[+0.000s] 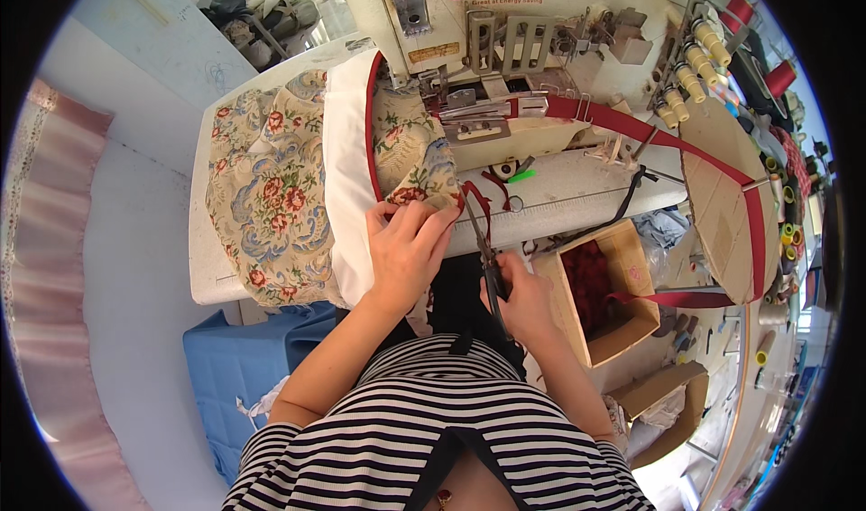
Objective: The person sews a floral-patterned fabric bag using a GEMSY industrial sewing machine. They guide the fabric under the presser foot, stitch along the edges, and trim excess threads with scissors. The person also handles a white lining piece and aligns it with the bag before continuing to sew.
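A floral tapestry fabric piece (280, 191) lies on the sewing table, with a white band (347, 150) edged in thin red binding (373, 123) running across it. My left hand (406, 249) is closed on the fabric's near right corner, fingers bunched together. In my right hand (530, 299) is a pair of dark scissors (492, 272), its handles gripped and its blades pointing up toward that corner. Just right of the blades lies a curled dark red strip (478, 200). Whether the blades touch the fabric is hard to make out.
A large industrial sewing machine (577, 46) stands behind the fabric. Dark red tape (622, 121) runs from its folder over a cardboard guide (731, 177) and into a box (636, 326) at right. Thread cones (690, 82) stand back right; blue cloth (221, 367) hangs left.
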